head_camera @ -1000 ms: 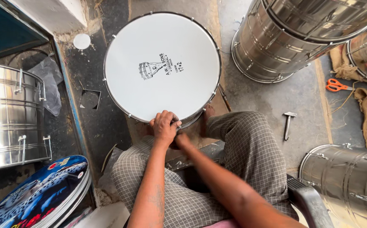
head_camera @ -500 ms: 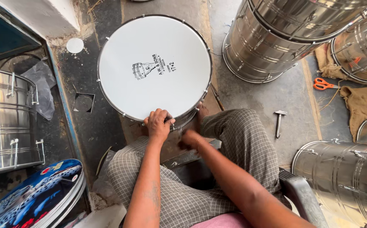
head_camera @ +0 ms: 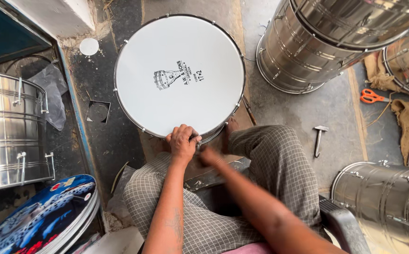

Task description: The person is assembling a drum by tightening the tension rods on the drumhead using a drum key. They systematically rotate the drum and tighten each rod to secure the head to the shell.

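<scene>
The drum (head_camera: 180, 75) is a round, shallow-looking unit seen from directly above, standing on the floor between the seated person's feet. Its head is a smooth white skin, taut and unmarked except for a small dark printed emblem with lettering near the centre. A thin metal hoop runs around the full circumference, with small tension fittings spaced along it. The near edge of the hoop lies under the left hand (head_camera: 183, 141), which rests on the rim; the right hand (head_camera: 210, 155) sits just beside that edge, blurred.
</scene>
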